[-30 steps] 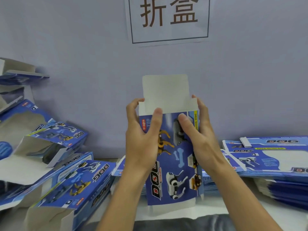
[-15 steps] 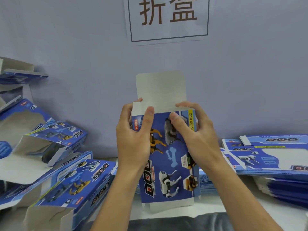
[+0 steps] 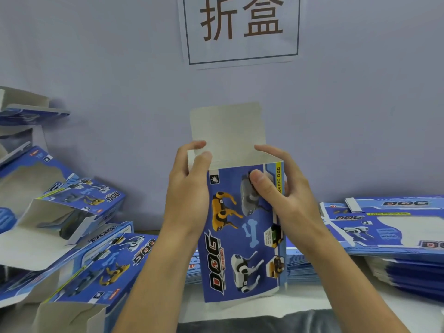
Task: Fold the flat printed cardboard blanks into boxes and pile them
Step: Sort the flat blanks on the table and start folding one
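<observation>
Upright in mid-air, front and centre: a blue printed cardboard box with robot dogs and the word DOG (image 3: 242, 236), opened out from flat, lower edge hanging just above the pale counter (image 3: 408, 316). Plain grey top flap (image 3: 228, 128) standing straight up, not yet folded in. Left hand (image 3: 189, 193) wrapped on the left edge near the top, thumb and forefinger curled at the small side tab there, grip narrow and on the card. Right hand (image 3: 283, 195) clamped on the right edge, thumb pressed flat on the printed front, fingers behind, grip firm on the box.

Step in hand, by the look of it: closing the top end. Body squared up, flap and tabs left to do. Bottom end hard to judge from here.

Next move, likely: side tabs pushed inward first, then the tall grey flap bent forward along its crease and tucked into the slot behind the front panel. Calls for the right hand bracing the body square, left fingers doing the folding. Risk of creasing the thin card if squeezed too hard.

To the left, a loose heap of folded blue boxes (image 3: 79, 260), tilted and overlapping, the pile for this one. To the right, a stack of flat blue blanks (image 3: 394, 234) waiting on the counter. More blanks lying flat behind the held box.
</observation>
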A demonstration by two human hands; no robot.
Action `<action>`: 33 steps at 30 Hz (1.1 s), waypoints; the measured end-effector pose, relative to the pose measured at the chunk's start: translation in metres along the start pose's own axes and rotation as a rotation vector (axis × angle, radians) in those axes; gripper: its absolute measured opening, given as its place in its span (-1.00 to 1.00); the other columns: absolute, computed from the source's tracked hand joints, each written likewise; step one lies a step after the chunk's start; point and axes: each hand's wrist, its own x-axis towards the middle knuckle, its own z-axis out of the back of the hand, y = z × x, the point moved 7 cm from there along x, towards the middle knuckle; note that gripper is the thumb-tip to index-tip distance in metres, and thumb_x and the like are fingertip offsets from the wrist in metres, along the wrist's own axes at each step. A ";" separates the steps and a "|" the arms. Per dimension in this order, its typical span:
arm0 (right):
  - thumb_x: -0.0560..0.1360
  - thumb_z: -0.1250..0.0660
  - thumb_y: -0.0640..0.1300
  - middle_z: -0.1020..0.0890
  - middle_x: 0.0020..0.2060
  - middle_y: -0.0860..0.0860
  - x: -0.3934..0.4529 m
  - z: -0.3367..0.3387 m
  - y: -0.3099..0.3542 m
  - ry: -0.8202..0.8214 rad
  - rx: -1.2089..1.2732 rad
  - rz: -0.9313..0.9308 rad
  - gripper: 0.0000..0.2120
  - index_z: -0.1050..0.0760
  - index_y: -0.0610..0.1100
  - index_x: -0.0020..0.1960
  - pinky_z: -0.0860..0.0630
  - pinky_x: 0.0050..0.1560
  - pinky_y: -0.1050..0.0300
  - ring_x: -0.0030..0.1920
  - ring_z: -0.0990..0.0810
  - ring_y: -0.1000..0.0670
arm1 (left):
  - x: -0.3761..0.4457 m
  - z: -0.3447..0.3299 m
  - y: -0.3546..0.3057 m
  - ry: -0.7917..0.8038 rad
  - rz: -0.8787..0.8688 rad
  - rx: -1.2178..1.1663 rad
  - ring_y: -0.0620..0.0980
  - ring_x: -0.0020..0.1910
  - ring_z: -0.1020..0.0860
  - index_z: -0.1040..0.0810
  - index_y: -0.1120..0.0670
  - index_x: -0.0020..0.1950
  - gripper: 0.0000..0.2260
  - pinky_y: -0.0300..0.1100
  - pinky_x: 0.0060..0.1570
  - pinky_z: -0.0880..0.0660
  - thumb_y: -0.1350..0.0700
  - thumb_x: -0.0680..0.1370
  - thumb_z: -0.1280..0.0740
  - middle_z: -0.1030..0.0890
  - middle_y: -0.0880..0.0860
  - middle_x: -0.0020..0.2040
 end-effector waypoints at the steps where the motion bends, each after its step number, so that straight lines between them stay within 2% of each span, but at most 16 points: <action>1: 0.44 -0.36 0.18 -0.54 0.26 -0.10 0.000 -0.001 0.002 -0.005 -0.014 0.024 -0.57 -0.43 0.25 0.30 -0.59 0.18 -0.13 0.21 -0.60 -0.05 | -0.002 0.002 -0.002 -0.061 -0.016 0.019 0.04 -0.21 -0.61 -0.55 -0.20 0.07 -0.78 0.02 -0.21 -0.58 -0.02 0.50 -0.19 -0.63 0.01 -0.19; 3: 0.46 -0.37 0.14 -0.55 0.23 -0.13 0.000 -0.005 0.006 -0.032 -0.020 0.061 -0.58 -0.44 0.22 0.31 -0.58 0.18 -0.08 0.18 -0.62 -0.04 | -0.005 0.007 -0.005 -0.148 -0.028 0.062 0.17 -0.26 -0.56 -0.52 -0.23 0.08 -0.74 0.18 -0.19 -0.57 0.04 0.52 -0.13 -0.60 0.11 -0.24; 5: 0.45 -0.39 0.13 -0.54 0.21 -0.13 0.000 -0.008 0.006 -0.060 -0.015 0.078 -0.57 -0.45 0.20 0.31 -0.59 0.12 0.12 0.14 -0.63 0.00 | -0.005 0.015 -0.007 -0.214 -0.029 0.135 0.04 -0.29 -0.57 -0.48 -0.18 0.10 -0.74 0.10 -0.25 -0.55 0.12 0.58 -0.09 -0.62 -0.05 -0.29; 6: 0.44 -0.40 0.15 -0.54 0.21 -0.07 0.000 -0.009 0.006 -0.074 -0.030 0.086 -0.56 -0.46 0.21 0.30 -0.57 0.08 0.23 0.14 -0.62 0.06 | -0.004 0.019 -0.008 -0.234 -0.023 0.171 0.02 -0.28 -0.58 -0.49 -0.13 0.07 -0.75 0.07 -0.28 -0.53 0.16 0.59 -0.10 -0.62 -0.06 -0.26; 8: 0.41 -0.41 0.19 -0.50 0.22 0.10 -0.001 -0.010 0.007 -0.101 -0.069 0.096 -0.55 -0.47 0.26 0.29 -0.54 0.01 0.35 0.14 -0.57 0.19 | -0.002 0.023 -0.009 -0.246 -0.006 0.212 0.06 -0.29 -0.54 -0.55 -0.09 -0.15 -0.72 0.00 -0.35 -0.45 0.19 0.57 -0.11 -0.61 -0.01 -0.28; 10: 0.40 -0.41 0.20 -0.46 0.21 0.17 -0.001 -0.011 0.008 -0.105 -0.075 0.109 -0.54 -0.46 0.27 0.28 -0.51 -0.05 0.43 0.12 -0.52 0.29 | -0.002 0.026 -0.007 -0.265 0.026 0.212 0.11 -0.30 -0.47 -0.52 -0.07 -0.38 -0.65 0.00 -0.31 -0.38 0.19 0.55 -0.14 -0.55 0.05 -0.34; 11: 0.40 -0.41 0.20 -0.45 0.21 0.19 -0.001 -0.012 0.008 -0.100 -0.076 0.114 -0.54 -0.46 0.27 0.29 -0.51 -0.06 0.45 0.12 -0.51 0.32 | -0.003 0.028 -0.007 -0.277 0.042 0.223 0.13 -0.29 -0.46 -0.49 -0.05 -0.42 -0.65 0.01 -0.29 -0.37 0.18 0.54 -0.15 -0.53 0.09 -0.33; 15: 0.38 -0.42 0.22 -0.42 0.19 0.18 -0.002 -0.015 0.012 -0.088 -0.113 0.130 -0.51 -0.44 0.28 0.29 -0.48 -0.07 0.49 0.12 -0.46 0.37 | -0.002 0.036 -0.013 -0.270 0.029 0.292 0.11 -0.32 -0.47 -0.49 0.07 -0.32 -0.82 -0.05 -0.34 -0.35 0.12 0.41 -0.13 -0.55 0.13 -0.30; 17: 0.37 -0.42 0.23 -0.41 0.19 0.15 -0.003 -0.015 0.014 -0.089 -0.141 0.141 -0.50 -0.44 0.27 0.29 -0.44 -0.09 0.53 0.11 -0.44 0.39 | 0.001 0.042 -0.017 -0.239 0.013 0.370 0.07 -0.34 -0.51 -0.58 0.07 -0.25 -0.81 -0.13 -0.40 -0.37 0.17 0.46 -0.18 -0.61 0.09 -0.29; 21: 0.37 -0.40 0.27 -0.39 0.18 0.13 -0.003 -0.016 0.019 -0.062 -0.222 0.157 -0.48 -0.41 0.29 0.30 -0.58 -0.05 0.33 0.12 -0.50 0.29 | 0.002 0.046 -0.031 -0.204 -0.066 0.584 0.19 -0.26 -0.57 -0.61 0.10 -0.28 -0.74 -0.07 -0.43 -0.45 0.31 0.51 -0.21 -0.66 0.17 -0.26; 23: 0.36 -0.40 0.29 -0.38 0.18 0.12 -0.004 -0.019 0.022 -0.044 -0.249 0.170 -0.47 -0.41 0.28 0.31 -0.61 -0.02 0.24 0.11 -0.53 0.23 | 0.001 0.045 -0.037 -0.190 -0.100 0.659 0.32 -0.21 -0.54 -0.58 0.16 -0.28 -0.76 0.06 -0.39 -0.50 0.35 0.50 -0.20 -0.64 0.28 -0.23; 24: 0.35 -0.39 0.31 -0.38 0.18 0.12 -0.004 -0.021 0.023 -0.037 -0.259 0.177 -0.46 -0.41 0.28 0.31 -0.62 -0.01 0.23 0.11 -0.53 0.22 | 0.002 0.045 -0.039 -0.180 -0.107 0.694 0.33 -0.26 -0.48 -0.55 0.13 -0.30 -0.75 0.08 -0.38 -0.48 0.36 0.49 -0.20 -0.60 0.28 -0.26; 27: 0.32 -0.38 0.34 -0.37 0.17 0.11 -0.003 -0.023 0.024 -0.038 -0.265 0.184 -0.43 -0.41 0.26 0.30 -0.59 0.01 0.28 0.10 -0.54 0.24 | 0.005 0.046 -0.040 -0.120 -0.111 0.747 0.09 -0.29 -0.37 -0.53 0.00 -0.30 -0.69 -0.04 -0.33 -0.37 0.38 0.48 -0.20 -0.49 0.10 -0.29; 29: 0.35 -0.43 0.29 -0.39 0.17 0.08 -0.003 -0.019 0.023 -0.075 -0.262 0.196 -0.45 -0.44 0.23 0.30 -0.48 0.00 0.48 0.11 -0.49 0.33 | 0.005 0.045 -0.039 -0.101 -0.130 0.736 0.05 -0.22 -0.45 -0.64 -0.07 -0.19 -0.66 -0.14 -0.28 -0.41 0.33 0.52 -0.23 -0.57 -0.01 -0.20; 31: 0.37 -0.44 0.24 -0.42 0.17 0.06 -0.002 -0.011 0.022 -0.127 -0.245 0.193 -0.48 -0.46 0.21 0.30 -0.38 -0.03 0.59 0.11 -0.46 0.39 | 0.002 0.039 -0.039 -0.124 -0.191 0.628 -0.07 -0.12 -0.57 -0.68 -0.08 0.02 -0.79 -0.25 -0.24 -0.46 0.20 0.58 -0.32 -0.66 -0.11 -0.06; 33: 0.36 -0.42 0.26 -0.44 0.16 0.08 0.000 -0.002 0.020 -0.176 -0.200 0.167 -0.49 -0.46 0.25 0.29 -0.43 0.01 0.53 0.10 -0.48 0.35 | -0.003 0.029 -0.035 -0.107 -0.166 0.329 -0.03 -0.17 -0.64 -0.67 -0.10 -0.03 -0.95 -0.04 -0.25 -0.56 -0.02 0.56 -0.42 -0.70 0.01 -0.17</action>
